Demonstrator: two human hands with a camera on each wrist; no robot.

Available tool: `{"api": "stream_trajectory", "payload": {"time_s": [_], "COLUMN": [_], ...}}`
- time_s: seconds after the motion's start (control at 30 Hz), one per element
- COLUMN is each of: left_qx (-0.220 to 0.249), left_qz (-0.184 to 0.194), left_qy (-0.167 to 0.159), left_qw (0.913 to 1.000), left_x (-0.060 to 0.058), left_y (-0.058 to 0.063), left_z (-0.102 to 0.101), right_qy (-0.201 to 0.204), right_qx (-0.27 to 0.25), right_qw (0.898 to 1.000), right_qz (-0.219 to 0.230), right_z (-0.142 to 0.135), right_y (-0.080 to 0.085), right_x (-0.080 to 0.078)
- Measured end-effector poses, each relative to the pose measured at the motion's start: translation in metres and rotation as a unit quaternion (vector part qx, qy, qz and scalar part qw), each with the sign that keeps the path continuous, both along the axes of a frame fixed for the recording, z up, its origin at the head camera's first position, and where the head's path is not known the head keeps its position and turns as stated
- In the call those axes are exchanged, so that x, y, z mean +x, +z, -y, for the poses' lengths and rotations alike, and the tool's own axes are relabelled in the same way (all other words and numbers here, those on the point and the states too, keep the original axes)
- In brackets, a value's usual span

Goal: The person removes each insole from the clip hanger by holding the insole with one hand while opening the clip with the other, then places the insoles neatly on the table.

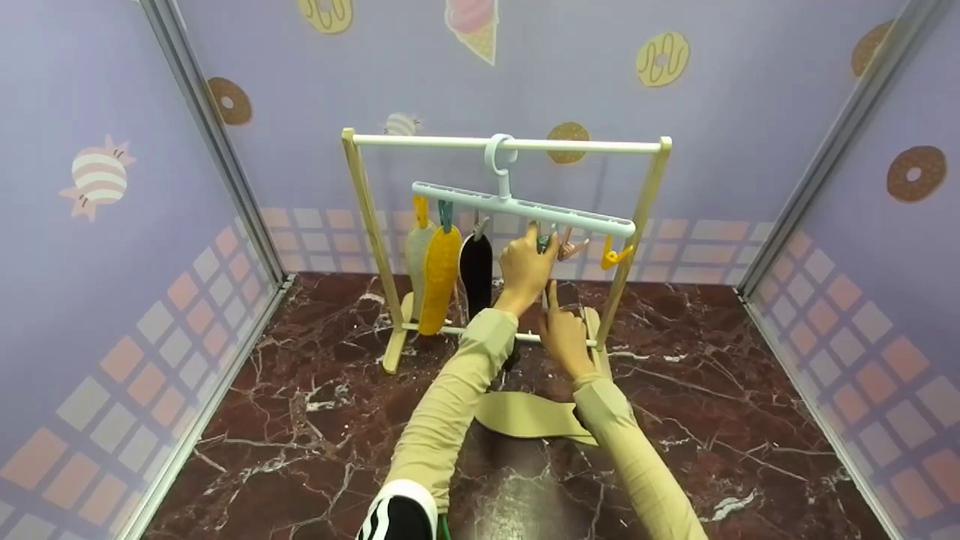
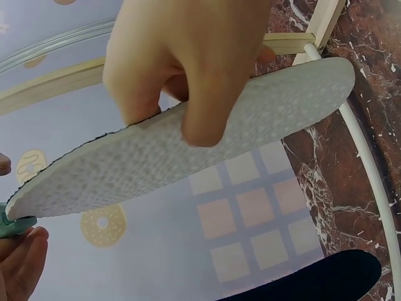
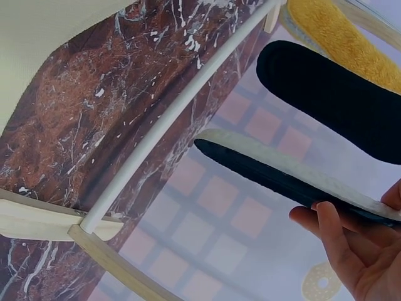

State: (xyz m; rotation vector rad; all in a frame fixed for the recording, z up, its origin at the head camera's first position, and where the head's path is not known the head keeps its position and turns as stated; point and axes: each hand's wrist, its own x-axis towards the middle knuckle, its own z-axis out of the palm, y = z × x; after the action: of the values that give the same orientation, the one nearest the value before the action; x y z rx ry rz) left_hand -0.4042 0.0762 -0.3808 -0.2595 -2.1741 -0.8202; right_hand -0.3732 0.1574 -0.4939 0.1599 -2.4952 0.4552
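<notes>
My left hand (image 1: 525, 262) is raised under the pale hanger (image 1: 525, 208) and pinches a green clothes peg (image 1: 543, 244). In the left wrist view, that peg (image 2: 15, 224) sits at one end of a white, textured insole (image 2: 138, 160). Lower down, my right hand (image 1: 566, 337) grips the insole by its edge, thumb and fingers on either side. Seen edge-on in the right wrist view, the insole (image 3: 269, 166) has a dark second face. Left of the hands, a grey insole (image 1: 416, 247), a yellow insole (image 1: 441, 281) and a black insole (image 1: 476, 277) hang from pegs.
The hanger hooks over a small wooden rack's white top bar (image 1: 420, 141). A pink peg (image 1: 571, 246) and a yellow peg (image 1: 615, 255) hang at its right end. A beige insole shape (image 1: 525, 415) lies on the dark marbled surface (image 1: 300, 450). Patterned walls (image 1: 720, 142) surround it.
</notes>
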Motion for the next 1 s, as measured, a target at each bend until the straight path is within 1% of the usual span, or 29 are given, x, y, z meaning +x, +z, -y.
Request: {"api": "stream_trajectory", "payload": {"time_s": [0.23, 0.6, 0.87, 1.0], "left_qx": [-0.001, 0.012, 0.02, 0.026], "left_qz": [-0.011, -0.01, 0.0, 0.011], "left_qy": [0.007, 0.001, 0.005, -0.001], "left_qw": [0.9999, 0.9999, 0.9998, 0.9996], "left_x": [0.0, -0.001, -0.005, -0.005], "left_y": [0.001, -0.003, -0.005, -0.005], "left_z": [0.0, -0.001, -0.002, -0.003], "right_qy": [0.004, 0.004, 0.014, 0.016], "right_qx": [-0.002, -0.005, -0.008, -0.012], "right_qw": [1.0, 1.0, 1.0, 1.0], "right_qz": [-0.004, 0.015, 0.015, 0.015], "right_z": [-0.001, -0.002, -0.008, -0.011], "right_y": [-0.002, -0.011, -0.017, -0.019], "right_x": [0.001, 0.003, 0.004, 0.006]}}
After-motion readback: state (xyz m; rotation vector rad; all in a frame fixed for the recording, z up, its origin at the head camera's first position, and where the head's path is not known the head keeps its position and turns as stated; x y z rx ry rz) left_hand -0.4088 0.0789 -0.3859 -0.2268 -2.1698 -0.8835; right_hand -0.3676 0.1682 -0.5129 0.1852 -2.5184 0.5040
